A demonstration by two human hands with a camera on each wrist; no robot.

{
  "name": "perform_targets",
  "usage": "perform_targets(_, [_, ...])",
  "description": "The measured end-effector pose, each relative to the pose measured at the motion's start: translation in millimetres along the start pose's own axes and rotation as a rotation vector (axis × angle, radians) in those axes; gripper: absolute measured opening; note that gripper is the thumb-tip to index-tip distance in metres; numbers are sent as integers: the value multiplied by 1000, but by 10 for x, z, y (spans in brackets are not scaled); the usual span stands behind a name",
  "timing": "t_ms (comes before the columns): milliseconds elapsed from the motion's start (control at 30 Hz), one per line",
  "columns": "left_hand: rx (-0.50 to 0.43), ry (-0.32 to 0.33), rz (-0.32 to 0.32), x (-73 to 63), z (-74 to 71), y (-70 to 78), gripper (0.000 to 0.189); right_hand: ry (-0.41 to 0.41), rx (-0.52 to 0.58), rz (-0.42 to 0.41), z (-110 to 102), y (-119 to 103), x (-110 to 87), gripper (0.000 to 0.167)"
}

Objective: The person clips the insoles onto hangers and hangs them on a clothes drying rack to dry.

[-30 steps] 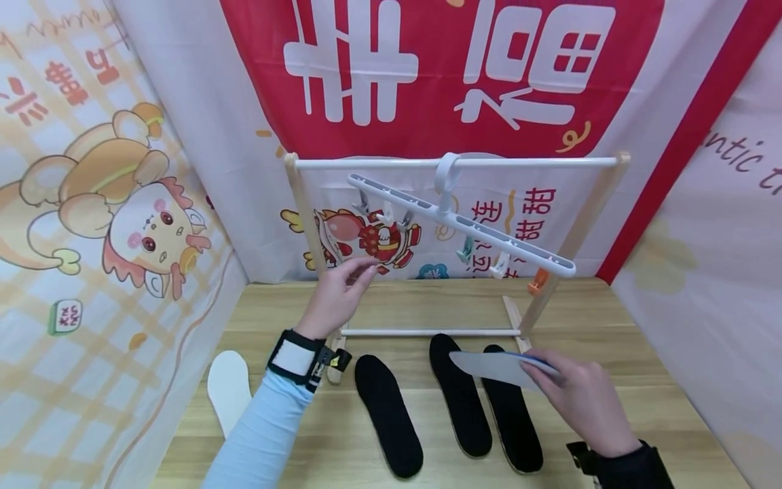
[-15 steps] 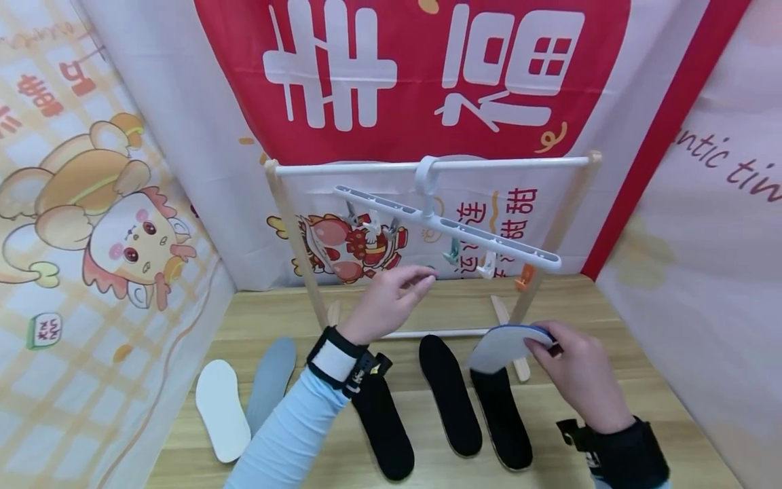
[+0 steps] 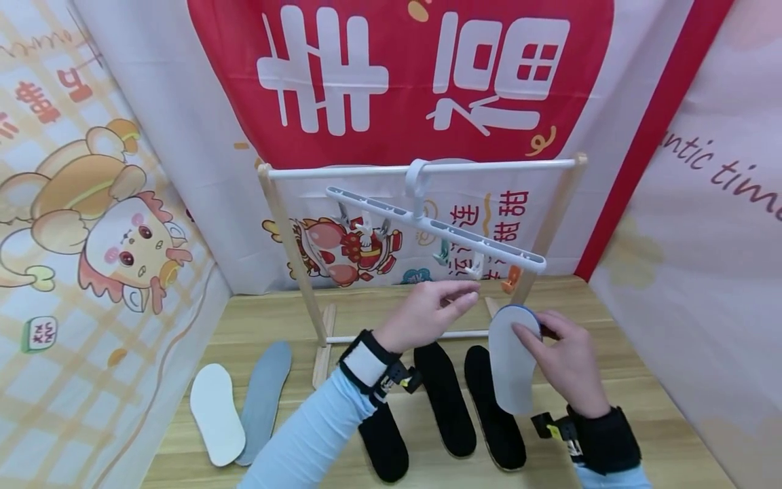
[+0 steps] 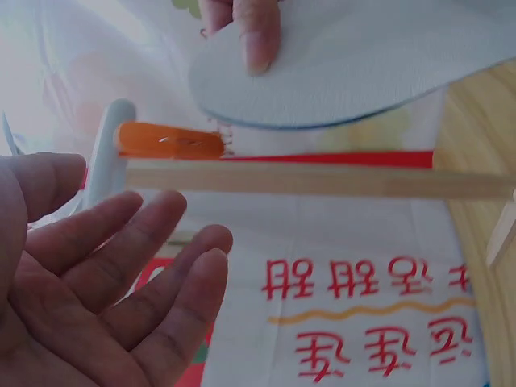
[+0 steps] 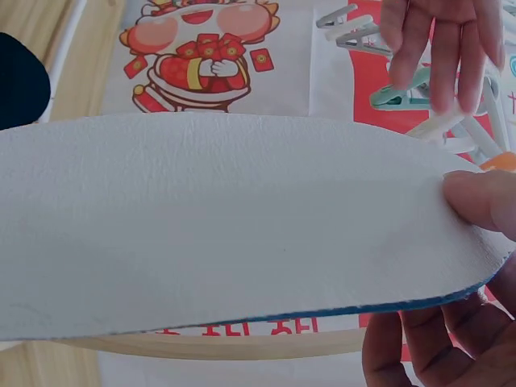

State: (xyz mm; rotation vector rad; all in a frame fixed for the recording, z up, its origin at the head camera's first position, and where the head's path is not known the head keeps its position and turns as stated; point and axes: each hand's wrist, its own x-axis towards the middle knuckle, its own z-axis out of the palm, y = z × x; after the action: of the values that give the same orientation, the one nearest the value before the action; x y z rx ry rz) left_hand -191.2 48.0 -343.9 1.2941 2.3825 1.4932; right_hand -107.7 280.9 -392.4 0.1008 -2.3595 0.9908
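Observation:
My right hand (image 3: pixel 565 353) pinches the top end of a light grey insole (image 3: pixel 512 370) with a blue edge, thumb on its pale face. The insole hangs down in front of a black insole (image 3: pixel 489 380). My left hand (image 3: pixel 430 312) holds nothing; its fingers reach toward the right half of a grey hanger (image 3: pixel 440 231), just below the clips. Along that hanger are several clips, among them a green clip (image 3: pixel 441 252), a white clip (image 3: pixel 475 265) and an orange clip (image 4: pixel 171 141). In the left wrist view the left fingers (image 4: pixel 161 234) are loosely spread.
The hanger hooks over the white top bar (image 3: pixel 342 171) of a wooden rack (image 3: pixel 284 258). On the table lie a white insole (image 3: pixel 216 414), a blue-grey insole (image 3: pixel 265 394) and two more black insoles (image 3: pixel 444 401), one partly behind the left forearm. Printed cloth (image 3: pixel 153 102) surrounds the table.
The left hand has moved right, from the rack's left post to below the hanger's right half. The right hand has turned the grey insole from nearly level to hanging upright.

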Motion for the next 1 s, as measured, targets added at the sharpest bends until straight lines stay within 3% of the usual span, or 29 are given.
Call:
perform_targets(200, [-74,-108,-117,158,234,-22,53,-24,15,11,1,61,-12,22])
perform_targets(367, [-211,-98,-172,312,365,-32,59,-25,18,14,-5,111,-22,22])
perform_targets(567, [-397,-31,-130,459,443,-19,51,-29,23,21,-14,164,-39,19])
perform_targets(733, [-445,16,-63,513,481,-26,40,-43,31,21,-32,180,-46,18])
perform_targets(1000, [-495,66,-53,524,553,-49,39,-67,45,53,-81,171,-50,19])
